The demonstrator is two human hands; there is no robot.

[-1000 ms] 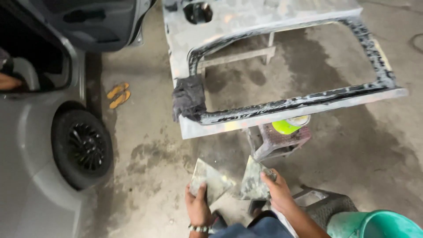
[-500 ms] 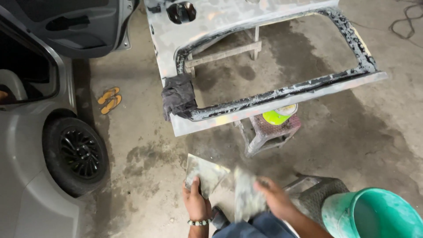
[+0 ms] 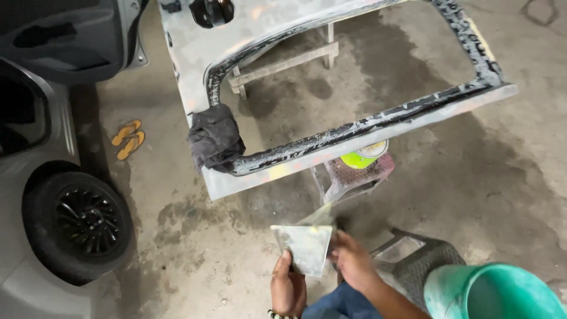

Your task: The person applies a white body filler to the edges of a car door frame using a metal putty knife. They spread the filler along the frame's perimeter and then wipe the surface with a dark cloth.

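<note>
The left hand (image 3: 287, 289) pinches a flat putty-smeared scraper plate (image 3: 303, 248) at its lower edge; the right hand (image 3: 352, 264), at 3 o'clock, grips a blurred second blade (image 3: 322, 218). The sanded car door (image 3: 331, 77) lies at 12 o'clock.

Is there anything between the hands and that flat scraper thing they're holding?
Nothing visible. The left hand grips the flat grey scraper plate from below, thumb on its face. The right hand touches its right edge, where a second, blurred blade sticks up behind.
</note>
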